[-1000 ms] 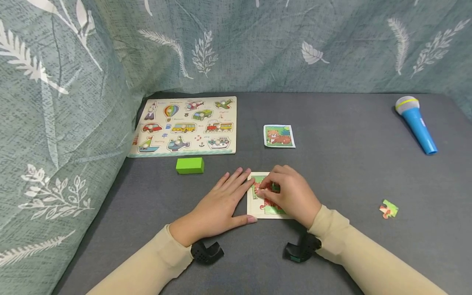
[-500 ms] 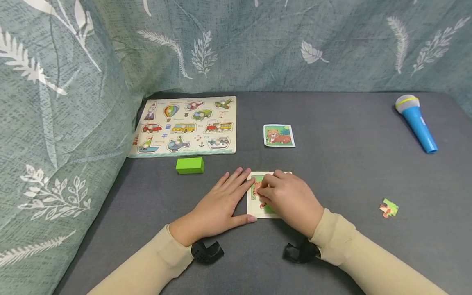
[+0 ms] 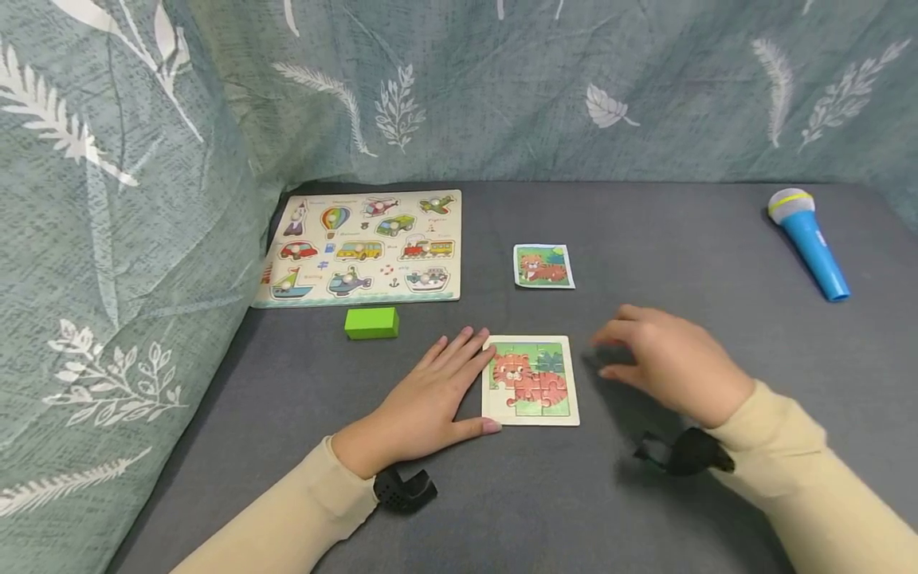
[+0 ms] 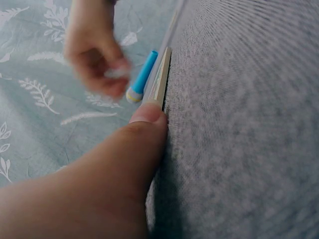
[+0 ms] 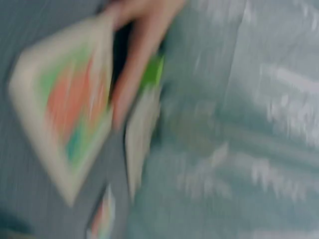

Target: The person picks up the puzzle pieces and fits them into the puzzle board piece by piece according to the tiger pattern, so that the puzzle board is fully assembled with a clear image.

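A square tiger jigsaw puzzle in a pale wooden frame lies in front of me, with bare board showing at its lower left corner. My left hand lies flat with spread fingers, its index finger and thumb touching the frame's left edge. In the left wrist view the thumb presses against the side of the puzzle board. Right of the puzzle, my right hand is over the table with loosely bent fingers and a gap between thumb and index; no piece shows there. It is blurred in the left wrist view.
Beyond the puzzle lies a small tiger picture card. A vehicle peg board is at the back left, a green block before it. A blue toy microphone lies at the back right. Curtain hangs behind.
My right hand has left the puzzle and moved right, uncovering the tiger picture. The loose jigsaw piece seen at right before is now hidden by my right arm. My left hand stays put.
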